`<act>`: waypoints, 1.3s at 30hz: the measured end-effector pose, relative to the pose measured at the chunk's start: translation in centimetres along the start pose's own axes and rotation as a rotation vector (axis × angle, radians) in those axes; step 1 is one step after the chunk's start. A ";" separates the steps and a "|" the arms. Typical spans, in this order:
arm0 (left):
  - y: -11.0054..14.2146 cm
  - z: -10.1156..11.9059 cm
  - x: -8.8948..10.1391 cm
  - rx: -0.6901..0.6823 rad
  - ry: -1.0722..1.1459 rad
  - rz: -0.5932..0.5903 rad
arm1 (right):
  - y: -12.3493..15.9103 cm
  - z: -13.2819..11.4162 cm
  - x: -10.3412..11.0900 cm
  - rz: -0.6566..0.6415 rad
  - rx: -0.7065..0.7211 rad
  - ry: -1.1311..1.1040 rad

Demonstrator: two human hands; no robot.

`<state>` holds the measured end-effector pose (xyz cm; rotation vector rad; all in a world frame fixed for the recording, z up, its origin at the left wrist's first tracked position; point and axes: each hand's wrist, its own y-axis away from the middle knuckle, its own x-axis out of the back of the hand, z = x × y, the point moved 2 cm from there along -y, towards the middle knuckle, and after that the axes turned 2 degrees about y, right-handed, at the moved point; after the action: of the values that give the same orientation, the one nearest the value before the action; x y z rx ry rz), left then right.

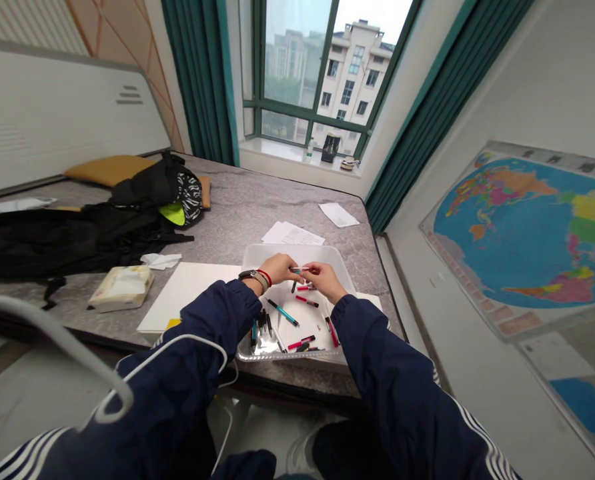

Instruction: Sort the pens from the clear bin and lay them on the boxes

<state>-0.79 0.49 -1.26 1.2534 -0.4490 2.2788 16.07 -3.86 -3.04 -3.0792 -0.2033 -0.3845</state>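
My left hand, with a dark watch and red bracelet on its wrist, and my right hand meet above a clear plastic tray. Their fingertips pinch a slim marker between them, and its details are too small to tell. Below my hands, loose in the tray, lie several markers, among them a teal one and a red-and-black one. A crinkled foil wrapper lies at the tray's near left corner.
The tray rests on a white board on a grey stone-patterned surface. Papers lie behind it, a tissue pack to the left. A black backpack lies further left. A white cable hangs near the camera.
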 end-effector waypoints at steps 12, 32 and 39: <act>-0.1 -0.2 -0.2 -0.064 0.055 -0.002 | 0.1 -0.1 -0.6 -0.007 -0.076 -0.085; -0.7 -1.2 0.1 -0.051 0.119 0.218 | -2.1 1.6 -0.6 0.011 -0.146 -0.014; -0.9 -1.4 -0.1 -0.068 0.147 0.193 | -2.4 2.7 -1.5 -0.105 -0.004 -0.092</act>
<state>-1.22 1.86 -2.02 1.0402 -0.6113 2.4727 14.98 -1.57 -5.99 -3.1015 -0.3682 -0.2471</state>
